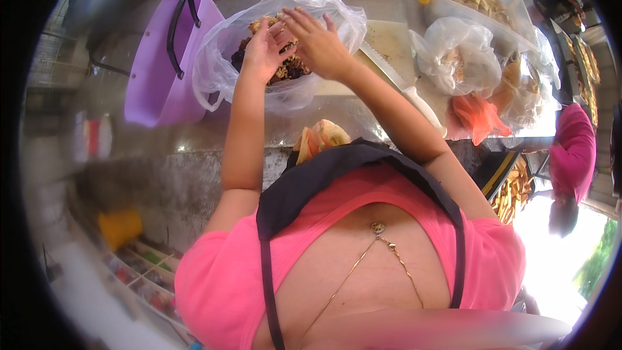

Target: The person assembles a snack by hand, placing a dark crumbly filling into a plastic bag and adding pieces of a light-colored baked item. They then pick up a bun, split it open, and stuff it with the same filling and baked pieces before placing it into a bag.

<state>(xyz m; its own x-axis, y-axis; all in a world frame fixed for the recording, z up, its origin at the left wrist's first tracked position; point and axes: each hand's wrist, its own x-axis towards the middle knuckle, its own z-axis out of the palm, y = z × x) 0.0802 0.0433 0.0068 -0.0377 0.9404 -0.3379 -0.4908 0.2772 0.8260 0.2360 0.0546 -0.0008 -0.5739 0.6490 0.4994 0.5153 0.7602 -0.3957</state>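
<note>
A see-through plastic bag (217,42) stands with its mouth spread wide on the metal table. Inside lie brown, crumbly-looking food pieces (288,72), some dark, some golden; their exact kind is hard to make out. My left hand (264,50) is over the bag's opening, palm turned up and inward, fingers apart. Beside it, my right hand (317,42) has its fingers stretched out, the back of the hand showing. The two hands are close together at the fingertips, and neither grips anything I can see. A long knife with a white handle (424,111) rests right of the bag.
Left of the bag is a purple basket (146,84) with black handles. A pale cutting board (392,42) lies under the knife. Further right are tied plastic bags (457,58), a red bag (479,116) and a plastic bin (512,32) of yellowish pieces. Another person in magenta (573,149) is at far right.
</note>
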